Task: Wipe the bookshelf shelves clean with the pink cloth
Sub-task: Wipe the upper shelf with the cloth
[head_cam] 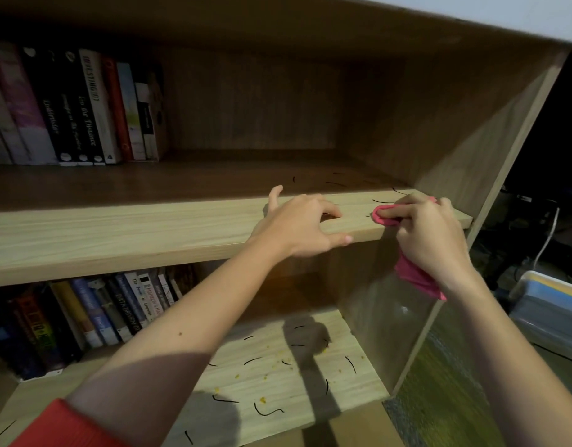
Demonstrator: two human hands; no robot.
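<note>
A light wooden bookshelf has an upper shelf (149, 233) and a lower shelf (278, 382). My right hand (429, 240) grips the pink cloth (386, 217) at the upper shelf's right front corner; the cloth's tail (416, 280) hangs below my wrist. My left hand (305, 221) rests on the upper shelf's front edge just left of the cloth, fingers loosely curled on the board, thumb under the edge. Thin black strands (383, 201) lie on the upper shelf near the cloth. Black strands and yellow crumbs (265, 379) are scattered over the lower shelf.
Books (78, 108) stand at the left of the upper shelf, and more books (94, 317) at the left of the lower one. The bookshelf's side panel (491, 162) rises right of my right hand. A plastic box (549, 304) and cables lie on the floor at right.
</note>
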